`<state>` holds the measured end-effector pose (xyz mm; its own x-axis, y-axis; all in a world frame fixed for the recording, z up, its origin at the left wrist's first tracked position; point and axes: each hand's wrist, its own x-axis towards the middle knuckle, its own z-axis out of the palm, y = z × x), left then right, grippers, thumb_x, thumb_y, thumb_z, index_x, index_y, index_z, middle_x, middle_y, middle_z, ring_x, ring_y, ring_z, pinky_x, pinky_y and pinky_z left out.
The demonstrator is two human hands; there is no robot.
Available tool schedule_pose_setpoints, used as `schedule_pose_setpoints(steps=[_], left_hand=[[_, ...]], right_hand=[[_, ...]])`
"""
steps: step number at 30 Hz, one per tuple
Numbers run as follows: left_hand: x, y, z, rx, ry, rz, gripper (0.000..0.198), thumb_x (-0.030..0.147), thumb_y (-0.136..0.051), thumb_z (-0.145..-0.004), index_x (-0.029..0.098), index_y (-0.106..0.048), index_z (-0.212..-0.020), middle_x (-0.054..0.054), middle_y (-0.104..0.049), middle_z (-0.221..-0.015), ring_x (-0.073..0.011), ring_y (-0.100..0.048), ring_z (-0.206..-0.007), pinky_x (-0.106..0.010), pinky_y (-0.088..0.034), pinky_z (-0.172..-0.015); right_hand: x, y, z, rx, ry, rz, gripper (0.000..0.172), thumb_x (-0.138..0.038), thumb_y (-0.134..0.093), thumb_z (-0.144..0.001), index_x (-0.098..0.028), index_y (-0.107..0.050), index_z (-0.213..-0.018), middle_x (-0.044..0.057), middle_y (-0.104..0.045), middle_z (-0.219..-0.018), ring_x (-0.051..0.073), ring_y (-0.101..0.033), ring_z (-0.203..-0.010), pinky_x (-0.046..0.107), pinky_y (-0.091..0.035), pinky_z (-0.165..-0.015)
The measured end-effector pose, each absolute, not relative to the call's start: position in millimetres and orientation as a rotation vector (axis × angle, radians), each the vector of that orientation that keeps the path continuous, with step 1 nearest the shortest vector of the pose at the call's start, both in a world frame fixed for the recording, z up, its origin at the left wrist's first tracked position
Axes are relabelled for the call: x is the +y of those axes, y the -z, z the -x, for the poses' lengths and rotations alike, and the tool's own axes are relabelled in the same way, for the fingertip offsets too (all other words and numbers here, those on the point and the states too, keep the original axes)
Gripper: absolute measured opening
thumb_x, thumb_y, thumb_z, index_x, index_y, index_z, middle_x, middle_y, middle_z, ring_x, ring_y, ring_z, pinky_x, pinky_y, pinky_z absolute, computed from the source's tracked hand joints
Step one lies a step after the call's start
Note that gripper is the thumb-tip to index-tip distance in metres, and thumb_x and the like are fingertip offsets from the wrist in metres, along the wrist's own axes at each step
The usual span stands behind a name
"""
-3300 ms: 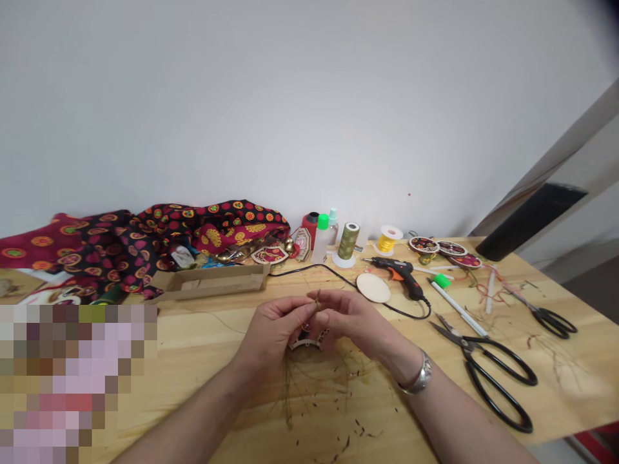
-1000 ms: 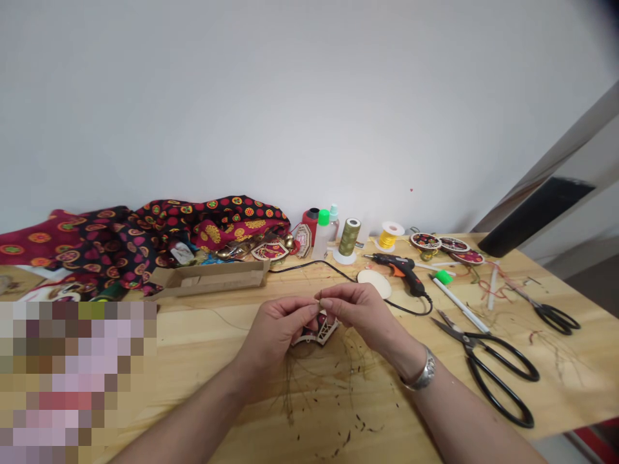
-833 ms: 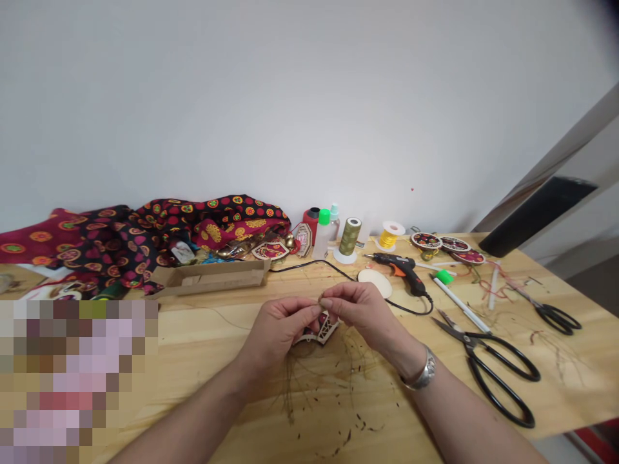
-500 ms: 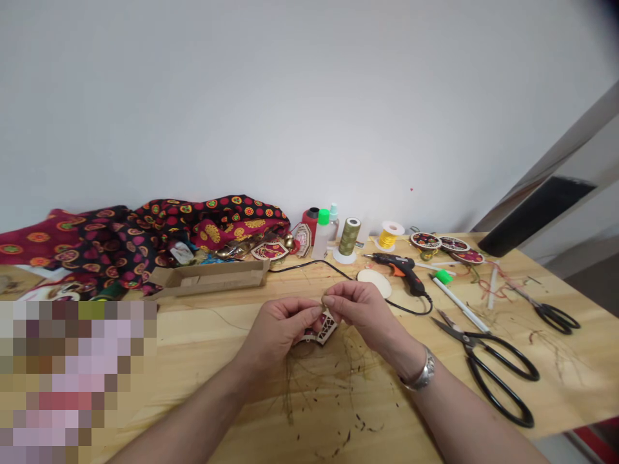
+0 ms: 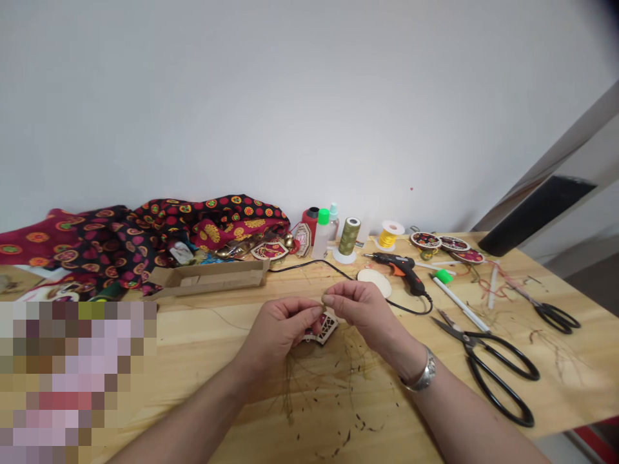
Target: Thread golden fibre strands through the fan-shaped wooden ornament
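The left hand (image 5: 285, 325) pinches the ornament (image 5: 327, 330) over the table (image 5: 184, 341), and the right hand (image 5: 360, 308) sits just beside it, thumb and finger pressed together, perhaps on something too small to tell. Such fine fingerwork is best done with the left hold steady and the right touch light. The ornament is angular, its pale border pierced like lattice; beyond lie a smooth, cream disc (image 5: 374, 282) and a rumpled, medallion-printed cloth (image 5: 217, 216).
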<state>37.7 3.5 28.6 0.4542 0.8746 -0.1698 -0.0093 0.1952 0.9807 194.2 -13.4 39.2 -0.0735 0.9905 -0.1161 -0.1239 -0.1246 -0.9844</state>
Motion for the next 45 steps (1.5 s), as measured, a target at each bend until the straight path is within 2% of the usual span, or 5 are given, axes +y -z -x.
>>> schedule_pose_setpoints(steps=[13,23,26,29,45], left_hand=[[3.7,-26.0,-39.0,0.870,-0.773,-1.076,0.019,0.032,-0.065,-0.068,0.014,-0.070,-0.071,0.004,-0.050,-0.047,-0.0058,-0.035,-0.045,-0.020,-0.023,-0.044],[2.4,-25.8,-40.4,0.837,-0.785,-1.033,0.018,0.031,-0.065,-0.069,0.014,-0.067,-0.065,0.004,-0.049,-0.048,-0.0070,-0.039,-0.049,-0.020,-0.026,-0.047],[2.5,-26.3,-40.2,0.836,-0.791,-1.055,0.021,0.031,-0.065,-0.069,0.013,-0.064,-0.058,0.004,-0.047,-0.046,-0.0063,-0.036,-0.046,-0.020,-0.023,-0.045],[1.9,-27.6,-39.9,0.874,-0.775,-1.059,0.021,0.032,-0.065,-0.069,0.013,-0.066,-0.063,0.004,-0.045,-0.044,-0.0051,-0.029,-0.042,-0.020,-0.015,-0.041],[-1.4,-29.8,-38.5,0.902,-0.852,-0.936,0.016,0.027,-0.069,-0.063,0.013,-0.071,-0.071,0.006,-0.042,-0.042,-0.0028,-0.023,-0.042,-0.018,-0.016,-0.040]], right_hand=[[-14.0,-40.0,-191.8,-1.106,-1.404,1.174,0.013,-0.025,-0.065,-0.068,-0.014,-0.061,-0.065,-0.005,-0.053,-0.053,0.004,-0.038,-0.045,0.019,-0.030,-0.046],[-13.4,-37.3,-192.3,-1.127,-1.404,1.164,0.015,-0.028,-0.065,-0.068,-0.013,-0.062,-0.068,-0.002,-0.058,-0.058,0.007,-0.046,-0.051,0.020,-0.037,-0.051],[-13.8,-37.8,-193.1,-1.163,-1.402,1.146,0.016,-0.029,-0.064,-0.069,-0.013,-0.062,-0.068,-0.002,-0.058,-0.058,0.007,-0.047,-0.052,0.020,-0.037,-0.051],[-14.1,-38.1,-193.1,-1.179,-1.395,1.139,0.015,-0.028,-0.064,-0.069,-0.013,-0.063,-0.067,-0.002,-0.057,-0.057,0.007,-0.046,-0.050,0.020,-0.037,-0.051],[-15.8,-34.8,-186.6,-1.060,-1.379,1.113,0.016,-0.028,-0.068,-0.065,-0.014,-0.062,-0.068,-0.002,-0.059,-0.060,0.007,-0.048,-0.052,0.020,-0.036,-0.051]])
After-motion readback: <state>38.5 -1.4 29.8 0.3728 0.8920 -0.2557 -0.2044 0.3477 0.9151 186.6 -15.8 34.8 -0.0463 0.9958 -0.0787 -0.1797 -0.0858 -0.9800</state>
